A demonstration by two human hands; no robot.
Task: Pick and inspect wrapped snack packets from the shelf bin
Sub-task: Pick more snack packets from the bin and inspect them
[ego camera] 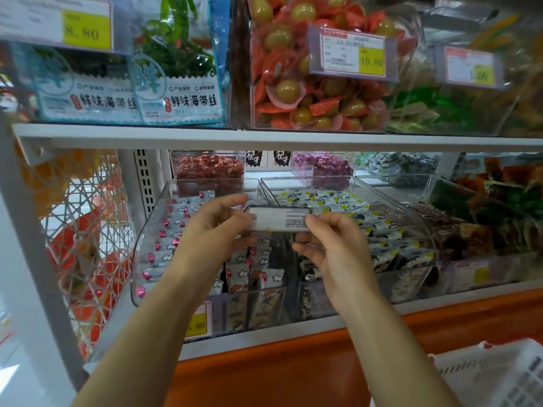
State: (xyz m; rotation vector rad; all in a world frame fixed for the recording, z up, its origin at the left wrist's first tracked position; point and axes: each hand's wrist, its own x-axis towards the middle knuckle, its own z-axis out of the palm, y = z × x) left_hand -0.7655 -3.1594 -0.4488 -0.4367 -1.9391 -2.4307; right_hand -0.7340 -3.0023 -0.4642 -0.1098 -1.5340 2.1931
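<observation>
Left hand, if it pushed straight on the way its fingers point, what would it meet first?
Past the packet the left hand holds, probably the rim of the clear bin; depth is unclear.

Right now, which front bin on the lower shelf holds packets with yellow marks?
The middle bin, behind the right hand gripping the packet; the left bin holds pale packets with red dots.

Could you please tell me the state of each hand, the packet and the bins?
Left hand: pinches the packet's left end.
Right hand: pinches its right end.
Snack packet: held level, print facing the camera.
Left bin: open, stocked with packets.
Right bin: open, stocked.
</observation>
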